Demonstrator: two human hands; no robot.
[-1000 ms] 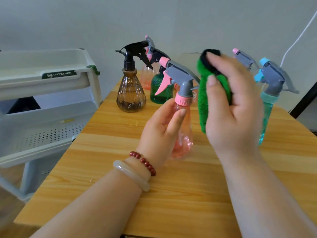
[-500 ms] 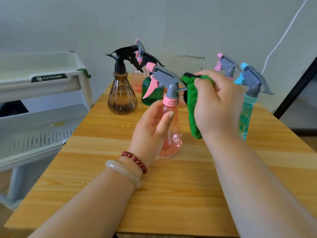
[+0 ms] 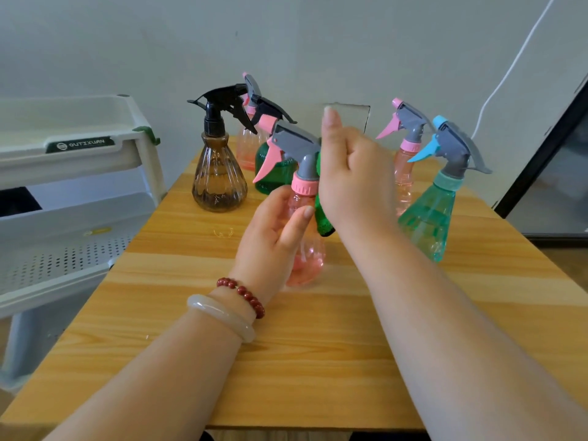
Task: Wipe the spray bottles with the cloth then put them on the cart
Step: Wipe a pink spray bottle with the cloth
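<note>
1. We see the left hand [image 3: 270,240] wrapped round the smooth, translucent pink spray bottle [image 3: 307,262]. The bottle stands upright near the middle of the table [image 3: 318,345], which has a pale wood-grain top.
2. This bottle is pear-shaped, with a ridged pink collar, a grey plastic head and a pink trigger.
3. The right hand [image 3: 353,176] curls its fingers on the fuzzy green cloth [image 3: 323,222] and holds it against the bottle's neck. Most of the cloth is hidden behind the palm.
4. Behind, we count a ribbed amber bottle [image 3: 219,183] with a black head, a dark green bottle [image 3: 270,173] and a far pink bottle [image 3: 246,148].
5. To the right stand a conical teal bottle [image 3: 429,218] and a slim pink bottle [image 3: 403,173].
6. The white plastic cart [image 3: 73,259] stands left of the table, and its lower shelf is perforated with small holes.
7. The left wrist wears a red bead bracelet [image 3: 241,294] and a smooth pale bangle [image 3: 222,316].
</note>
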